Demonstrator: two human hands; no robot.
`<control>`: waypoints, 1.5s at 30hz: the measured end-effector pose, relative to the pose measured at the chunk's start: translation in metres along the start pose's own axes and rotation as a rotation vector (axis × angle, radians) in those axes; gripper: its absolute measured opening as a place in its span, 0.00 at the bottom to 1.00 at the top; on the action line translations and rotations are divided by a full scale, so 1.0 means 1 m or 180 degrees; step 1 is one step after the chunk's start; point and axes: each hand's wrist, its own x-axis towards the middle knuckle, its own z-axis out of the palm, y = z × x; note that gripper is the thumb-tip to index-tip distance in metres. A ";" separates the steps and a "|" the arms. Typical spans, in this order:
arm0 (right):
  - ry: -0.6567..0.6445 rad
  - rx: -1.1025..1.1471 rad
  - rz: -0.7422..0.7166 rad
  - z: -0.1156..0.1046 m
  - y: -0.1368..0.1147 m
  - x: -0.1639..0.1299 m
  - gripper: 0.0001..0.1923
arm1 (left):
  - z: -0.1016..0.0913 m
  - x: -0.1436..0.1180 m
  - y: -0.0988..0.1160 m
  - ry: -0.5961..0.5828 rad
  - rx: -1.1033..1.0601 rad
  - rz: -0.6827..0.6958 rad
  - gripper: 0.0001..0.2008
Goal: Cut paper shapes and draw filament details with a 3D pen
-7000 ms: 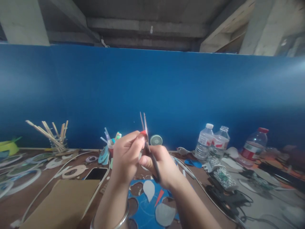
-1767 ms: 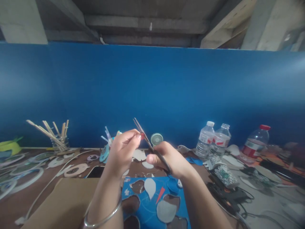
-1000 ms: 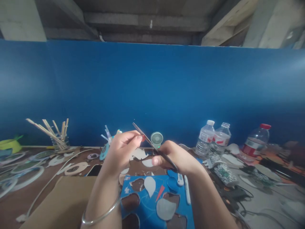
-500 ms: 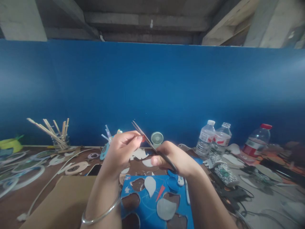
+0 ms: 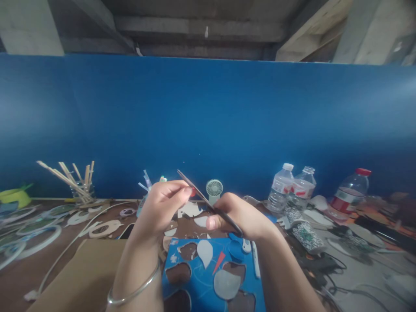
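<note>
At the middle of the frame, in the head view, we see both hands raised above the worktable. Our left hand (image 5: pixel 165 203) pinches a small red piece (image 5: pixel 193 191) between thumb and forefinger, just left of center; most of it is hidden by the fingertips. Our right hand (image 5: pixel 242 214), right of it, is wrapped around the handles of the scissors (image 5: pixel 198 193), whose blades lie close together and slant toward the upper left. The blades pass just beside the red piece; we cannot tell whether they touch it.

Below, at bottom center, we have a blue sheet (image 5: pixel 203 289) with rounded holes. On it lie a white teardrop shape (image 5: pixel 205 253), a red pointed strip (image 5: pixel 219 262) and a larger gray shape (image 5: pixel 226 284). A silver bracelet (image 5: pixel 134 296) circles our left wrist at the lower left of center, near a brown cardboard sheet (image 5: pixel 74 277). Behind the hands stands a small round fan (image 5: pixel 214 188); at the right edge, we find a red-capped bottle (image 5: pixel 351 193).
</note>
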 end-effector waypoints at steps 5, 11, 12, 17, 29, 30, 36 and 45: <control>-0.0023 -0.0221 0.0086 -0.002 0.002 0.000 0.28 | 0.000 0.000 0.000 -0.0037 -0.0018 0.0042 0.16; 0.0376 0.0246 -0.0068 0.000 0.005 0.005 0.25 | -0.004 0.000 -0.005 -0.0163 0.0053 0.0147 0.18; 0.0578 0.0505 -0.0122 0.002 0.003 0.007 0.23 | -0.004 0.000 -0.005 -0.0190 0.0088 0.0198 0.18; 0.1057 0.1625 -0.0490 0.019 -0.002 0.017 0.08 | -0.003 -0.001 0.001 -0.0522 0.0224 0.0195 0.18; 0.2085 0.2080 -0.0615 0.039 -0.008 0.028 0.09 | 0.011 -0.001 0.001 -0.0259 -0.0354 0.0268 0.18; 0.2184 0.2069 -0.0621 0.040 -0.008 0.028 0.09 | 0.013 0.000 0.002 -0.0225 -0.0321 0.0277 0.18; 0.2190 0.2091 -0.0529 0.044 -0.008 0.030 0.11 | 0.015 0.001 0.006 -0.0253 0.0164 0.0424 0.18; 0.0706 0.1270 -0.0932 0.020 -0.002 0.014 0.21 | 0.016 -0.002 0.012 0.0176 0.0259 0.0532 0.17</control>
